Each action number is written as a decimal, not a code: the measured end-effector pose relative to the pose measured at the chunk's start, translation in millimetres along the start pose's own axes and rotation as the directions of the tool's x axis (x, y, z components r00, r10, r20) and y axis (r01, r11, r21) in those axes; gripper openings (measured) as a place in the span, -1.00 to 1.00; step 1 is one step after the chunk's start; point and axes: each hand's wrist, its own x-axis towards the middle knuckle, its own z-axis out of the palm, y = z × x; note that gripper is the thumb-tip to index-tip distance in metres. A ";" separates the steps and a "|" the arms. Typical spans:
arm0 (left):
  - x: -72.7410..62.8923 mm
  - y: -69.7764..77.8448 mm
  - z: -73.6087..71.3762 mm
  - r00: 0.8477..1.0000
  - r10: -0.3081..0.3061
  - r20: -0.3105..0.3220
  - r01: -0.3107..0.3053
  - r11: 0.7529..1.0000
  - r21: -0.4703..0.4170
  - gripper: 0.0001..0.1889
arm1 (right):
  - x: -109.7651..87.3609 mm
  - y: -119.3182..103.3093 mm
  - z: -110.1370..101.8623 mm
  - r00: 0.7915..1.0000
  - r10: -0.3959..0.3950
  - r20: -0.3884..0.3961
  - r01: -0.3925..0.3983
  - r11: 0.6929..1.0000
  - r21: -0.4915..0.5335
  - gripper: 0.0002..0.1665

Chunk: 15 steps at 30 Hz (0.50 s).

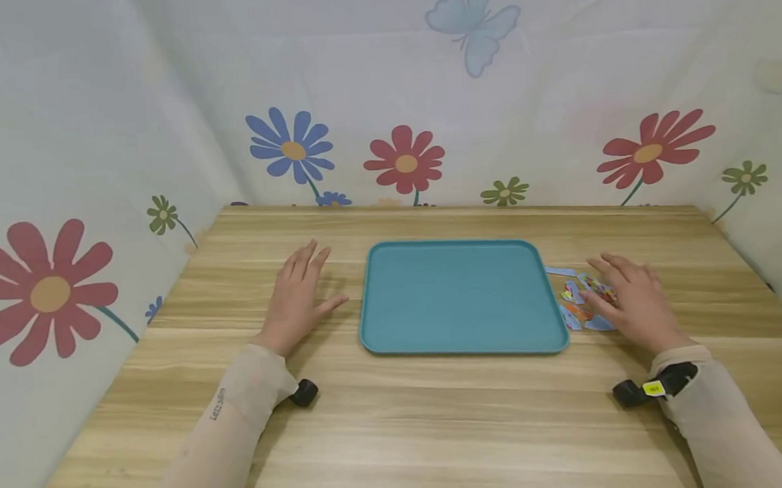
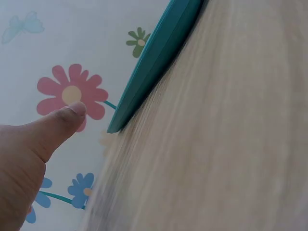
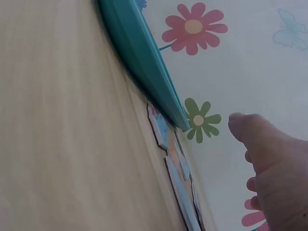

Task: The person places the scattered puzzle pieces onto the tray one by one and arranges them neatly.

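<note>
A teal rectangular tray [image 1: 461, 296] lies flat on the wooden table. To its left my left hand [image 1: 293, 298] hovers with fingers spread, holding nothing; its thumb [image 2: 62, 125] shows near the tray's edge in the left wrist view. My right hand [image 1: 633, 300] is above several flat, colourful pieces that look like puzzle pieces [image 1: 572, 293], beside the tray's right edge. Its fingers are loosely extended and hide part of the pieces. In the right wrist view the thin pieces [image 3: 180, 187] lie on the table near the tray's rim [image 3: 149, 67].
The wooden table [image 1: 429, 428] runs back to a white curtain [image 1: 353, 60] printed with flowers and a butterfly. Black wrist cameras [image 1: 304, 392] are strapped to both forearms, over beige sleeves [image 1: 221, 433].
</note>
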 end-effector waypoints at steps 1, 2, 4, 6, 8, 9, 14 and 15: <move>0.5 0.6 -0.2 1.000 0.005 -0.011 -0.006 1.000 -0.012 -0.08 | 0.1 -0.9 -0.4 1.000 0.000 -0.012 0.000 1.000 0.011 -0.29; 0.8 1.6 -0.6 1.000 0.011 -0.019 -0.011 1.000 -0.024 -0.08 | 0.2 -2.0 -0.9 1.000 0.002 -0.021 -0.002 1.000 0.021 -0.30; 1.6 3.3 -1.1 0.999 0.017 -0.033 -0.018 0.999 -0.046 -0.08 | 0.5 -4.5 -2.1 0.999 0.001 -0.042 0.000 0.999 0.042 -0.33; 2.2 5.2 -1.3 0.999 0.017 -0.041 -0.020 0.998 -0.063 -0.09 | 0.8 -6.9 -3.3 0.998 -0.001 -0.063 0.005 0.998 0.059 -0.35; 2.2 7.6 -2.0 0.999 0.015 -0.049 -0.020 0.996 -0.089 -0.10 | 1.0 -9.0 -4.3 0.997 -0.001 -0.072 0.006 0.998 0.068 -0.37; 2.3 8.7 -2.1 0.998 0.015 -0.055 -0.020 0.994 -0.103 -0.11 | 1.1 -9.8 -4.5 0.997 0.002 -0.076 0.004 0.997 0.072 -0.39; 2.6 14.9 -2.9 0.999 -0.007 -0.049 -0.001 0.985 -0.172 -0.15 | 1.6 -13.2 -5.9 0.997 0.011 -0.071 -0.005 0.996 0.092 -0.43; 2.8 16.0 -3.0 0.999 -0.018 -0.040 0.010 0.983 -0.184 -0.16 | 1.8 -13.9 -6.3 0.997 0.010 -0.074 -0.003 0.995 0.096 -0.43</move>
